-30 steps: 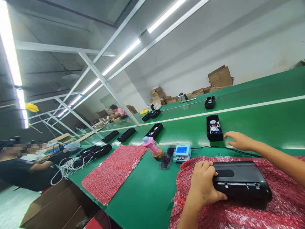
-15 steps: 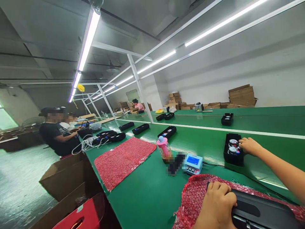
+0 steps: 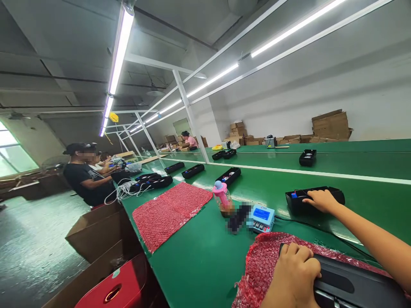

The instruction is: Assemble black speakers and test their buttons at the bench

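My left hand (image 3: 297,269) is closed over the end of a black speaker case (image 3: 359,282), which lies on red bubble wrap (image 3: 260,265) at the bottom right. Farther out, my right hand (image 3: 323,200) grips the near rim of an open black speaker housing (image 3: 298,206) on the green bench. That housing lies crosswise, and a bit of blue shows inside its left end. The hand and the near wall hide most of its inside. A light-blue meter with a display (image 3: 261,219) stands left of this housing, its black cable running to the right.
A pink-capped bottle (image 3: 222,199) stands beside a blurred dark item (image 3: 239,218). Another red bubble-wrap sheet (image 3: 173,214) lies to the left. Several open black housings (image 3: 229,175) are along the bench. A co-worker in black (image 3: 86,179) sits at far left, near cartons (image 3: 96,233) and a red stool (image 3: 117,286).
My right hand has turned the open housing from lengthwise to crosswise, so its two round drivers no longer show. My left hand stays on the case. The view has shifted slightly.
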Demonstrator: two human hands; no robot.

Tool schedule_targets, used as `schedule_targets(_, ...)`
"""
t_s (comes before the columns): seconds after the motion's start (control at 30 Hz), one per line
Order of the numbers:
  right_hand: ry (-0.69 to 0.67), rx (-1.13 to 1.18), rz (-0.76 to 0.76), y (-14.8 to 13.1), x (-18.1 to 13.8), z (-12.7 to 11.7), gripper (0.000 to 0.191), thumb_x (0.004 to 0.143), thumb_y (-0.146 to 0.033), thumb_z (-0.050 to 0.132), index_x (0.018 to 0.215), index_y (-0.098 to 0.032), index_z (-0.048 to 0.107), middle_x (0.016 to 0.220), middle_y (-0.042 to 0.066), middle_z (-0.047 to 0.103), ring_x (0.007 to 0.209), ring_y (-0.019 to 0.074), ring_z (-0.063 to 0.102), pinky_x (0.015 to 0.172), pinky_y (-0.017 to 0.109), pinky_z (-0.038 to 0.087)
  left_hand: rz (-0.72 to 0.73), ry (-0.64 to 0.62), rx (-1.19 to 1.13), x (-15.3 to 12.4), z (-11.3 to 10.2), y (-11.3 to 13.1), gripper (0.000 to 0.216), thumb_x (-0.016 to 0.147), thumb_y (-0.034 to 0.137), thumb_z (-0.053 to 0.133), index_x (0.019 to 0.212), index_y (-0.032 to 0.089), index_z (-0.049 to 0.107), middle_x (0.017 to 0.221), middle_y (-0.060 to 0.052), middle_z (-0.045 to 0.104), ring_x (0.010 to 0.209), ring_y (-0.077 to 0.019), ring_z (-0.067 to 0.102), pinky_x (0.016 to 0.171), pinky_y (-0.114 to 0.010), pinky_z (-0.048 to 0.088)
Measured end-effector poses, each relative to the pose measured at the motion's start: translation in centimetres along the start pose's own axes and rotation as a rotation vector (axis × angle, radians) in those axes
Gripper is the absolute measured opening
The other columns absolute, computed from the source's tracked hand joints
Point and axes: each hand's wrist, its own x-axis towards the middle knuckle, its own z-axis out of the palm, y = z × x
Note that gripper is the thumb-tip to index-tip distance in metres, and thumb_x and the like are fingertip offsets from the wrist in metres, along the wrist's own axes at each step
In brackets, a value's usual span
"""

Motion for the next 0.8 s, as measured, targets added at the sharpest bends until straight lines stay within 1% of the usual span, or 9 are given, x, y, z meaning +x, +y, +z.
schedule_targets(0.13, -0.004, 0.037, -0.05, 0.4, -0.1, 0.0, 0.04, 0.098, -0.049, 0.046, 0.103, -0.013, 0.062, 0.098, 0.007, 0.065, 0.091, 0.0189, 0.062, 0.085, 0.039, 0.051, -0.005, 0.019, -0.014, 0.0, 0.2, -0.1, 0.018, 0.079, 0.04, 0.069, 0.084, 0.023, 0.063, 0.108, -0.001, 0.062, 0.097, -0.025, 0.055, 0.077, -0.037, 0.037)
schedule_targets(0.2, 0.01, 0.044, -0.035, 0.0, -0.5, 0.0, 0.039, 0.098, -0.048, 0.046, 0.099, -0.013, 0.063, 0.097, 0.007, 0.065, 0.09, 0.0186, 0.062, 0.085, 0.039, 0.05, -0.008, 0.006, -0.026, 0.0, 0.3, -0.1, 0.021, 0.077, 0.041, 0.072, 0.083, 0.023, 0.062, 0.108, -0.002, 0.062, 0.097, -0.0251, 0.055, 0.078, -0.037, 0.038)
schedule_targets(0.27, 0.018, 0.053, 0.011, -0.4, -1.0, -0.2, 0.04, 0.099, -0.047, 0.044, 0.095, -0.013, 0.064, 0.093, 0.007, 0.066, 0.087, 0.0179, 0.063, 0.083, 0.038, 0.05, -0.004, -0.015, -0.056, -0.1, 0.4, -0.2, 0.037, 0.066, 0.048, 0.079, 0.084, 0.022, 0.061, 0.108, -0.002, 0.062, 0.097, -0.0258, 0.055, 0.081, -0.038, 0.039)
schedule_targets(0.33, 0.009, 0.067, 0.06, -0.6, -1.7, -1.0, 0.043, 0.1, -0.048, 0.041, 0.089, -0.013, 0.064, 0.088, 0.006, 0.066, 0.083, 0.0173, 0.063, 0.082, 0.037, 0.051, 0.004, 0.027, -0.119, -0.4, 0.5, -0.2, 0.056, 0.048, 0.056, 0.085, 0.085, 0.022, 0.059, 0.108, -0.002, 0.06, 0.097, -0.0261, 0.053, 0.085, -0.04, 0.04)
schedule_targets(0.4, -0.012, 0.089, 0.099, -0.2, -2.6, -2.3, 0.047, 0.101, -0.05, 0.038, 0.086, -0.014, 0.064, 0.085, 0.005, 0.066, 0.082, 0.0169, 0.064, 0.081, 0.037, 0.051, -0.004, 0.105, -0.196, -0.7, 0.4, 0.0, 0.068, 0.036, 0.059, 0.087, 0.085, 0.023, 0.057, 0.108, -0.001, 0.059, 0.098, -0.0253, 0.052, 0.089, -0.04, 0.039)
schedule_targets(0.47, -0.031, 0.116, 0.149, 0.5, -3.9, -3.9, 0.05, 0.101, -0.052, 0.036, 0.085, -0.014, 0.064, 0.085, 0.005, 0.067, 0.081, 0.0169, 0.064, 0.081, 0.038, 0.051, -0.027, 0.143, -0.241, -0.9, 0.0, 0.3, 0.07, 0.033, 0.057, 0.089, 0.084, 0.023, 0.056, 0.109, 0.0, 0.058, 0.099, -0.0252, 0.05, 0.091, -0.041, 0.039)
schedule_targets(0.6, -0.035, 0.169, 0.291, 2.8, -7.4, -7.7, 0.053, 0.1, -0.056, 0.032, 0.093, -0.015, 0.065, 0.091, 0.006, 0.067, 0.084, 0.0177, 0.064, 0.081, 0.038, 0.05, -0.067, 0.075, -0.229, -0.8, -1.4, 1.1, 0.067, 0.034, 0.052, 0.09, 0.083, 0.022, 0.057, 0.109, -0.002, 0.058, 0.101, -0.028, 0.05, 0.095, -0.046, 0.039)
schedule_targets(0.7, -0.008, 0.183, 0.371, 4.2, -11.1, -10.2, 0.059, 0.102, -0.055, 0.023, 0.094, -0.015, 0.066, 0.096, 0.007, 0.068, 0.087, 0.0188, 0.064, 0.078, 0.036, 0.048, -0.079, 0.046, -0.21, -0.6, -2.3, 1.5, 0.065, 0.037, 0.053, 0.09, 0.085, 0.021, 0.058, 0.109, -0.003, 0.058, 0.102, -0.029, 0.05, 0.094, -0.047, 0.04)
schedule_targets(0.8, 0.033, 0.142, 0.415, 4.8, -15.7, -12.4, 0.065, 0.099, -0.054, 0.014, 0.075, -0.02, 0.065, 0.088, 0.007, 0.07, 0.084, 0.0244, 0.065, 0.067, 0.034, 0.043, -0.075, 0.046, -0.179, -0.6, -2.8, 1.8, 0.066, 0.039, 0.055, 0.089, 0.086, 0.021, 0.058, 0.108, -0.003, 0.058, 0.101, -0.0285, 0.05, 0.092, -0.047, 0.042)
